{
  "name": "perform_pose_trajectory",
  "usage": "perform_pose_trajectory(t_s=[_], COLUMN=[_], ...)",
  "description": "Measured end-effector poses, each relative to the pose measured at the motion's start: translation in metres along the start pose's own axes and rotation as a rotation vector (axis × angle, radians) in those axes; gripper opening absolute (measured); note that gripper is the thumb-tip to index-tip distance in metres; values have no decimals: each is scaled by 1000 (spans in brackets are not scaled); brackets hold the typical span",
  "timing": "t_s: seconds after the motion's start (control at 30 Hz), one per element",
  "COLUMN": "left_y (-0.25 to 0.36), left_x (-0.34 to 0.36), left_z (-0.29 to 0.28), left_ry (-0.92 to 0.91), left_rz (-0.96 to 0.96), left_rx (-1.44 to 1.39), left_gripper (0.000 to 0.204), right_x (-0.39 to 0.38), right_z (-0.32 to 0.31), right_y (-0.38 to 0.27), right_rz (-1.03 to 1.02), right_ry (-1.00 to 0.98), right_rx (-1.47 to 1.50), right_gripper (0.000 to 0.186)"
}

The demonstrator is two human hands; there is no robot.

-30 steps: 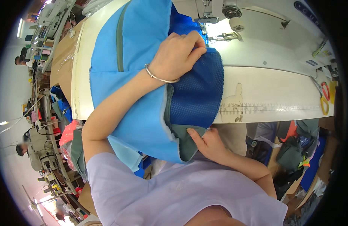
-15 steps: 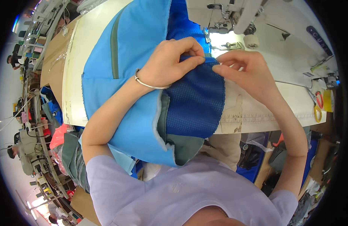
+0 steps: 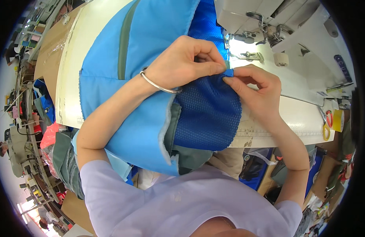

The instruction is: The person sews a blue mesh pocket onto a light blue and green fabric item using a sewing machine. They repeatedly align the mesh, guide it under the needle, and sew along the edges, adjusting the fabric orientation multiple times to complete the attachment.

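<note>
A large sewn piece of light blue fabric with a dark grey-green strip drapes over the table's front edge into my lap. Joined to it is a dark blue mesh panel. My left hand, with a silver bangle at the wrist, pinches the upper edge of that mesh. Just right of it, my right hand grips the edge's corner between thumb and forefinger. A small folded bit of blue fabric shows between both hands. Beyond them stands a sewing machine, its lit presser-foot area just behind my fingertips.
The white table carries a printed ruler scale along its front. Scissors and a yellow roll lie at its right end. Dark grey-green fabric is heaped at lower left. Other machines and people are far left.
Both hands still hold the mesh edge and have come slightly nearer, drawing closer together at the corner. The view has shifted a little; the machine appears farther right.
</note>
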State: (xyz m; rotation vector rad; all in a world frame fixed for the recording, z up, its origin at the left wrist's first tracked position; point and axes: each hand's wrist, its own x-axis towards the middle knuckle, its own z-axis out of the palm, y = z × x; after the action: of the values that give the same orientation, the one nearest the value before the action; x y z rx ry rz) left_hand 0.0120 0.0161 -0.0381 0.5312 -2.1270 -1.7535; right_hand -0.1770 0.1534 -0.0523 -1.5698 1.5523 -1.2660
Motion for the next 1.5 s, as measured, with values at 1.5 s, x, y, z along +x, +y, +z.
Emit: perform_pose_trajectory(t_s=[1.5], left_y=[7], left_x=[-3], left_z=[10], left_ry=[157], left_rz=[-95], left_rx=[186], left_gripper=[17], right_x=[3], right_z=[-7], right_y=[3], right_rz=[75], right_ry=[71], right_rx=[134], right_gripper=[9])
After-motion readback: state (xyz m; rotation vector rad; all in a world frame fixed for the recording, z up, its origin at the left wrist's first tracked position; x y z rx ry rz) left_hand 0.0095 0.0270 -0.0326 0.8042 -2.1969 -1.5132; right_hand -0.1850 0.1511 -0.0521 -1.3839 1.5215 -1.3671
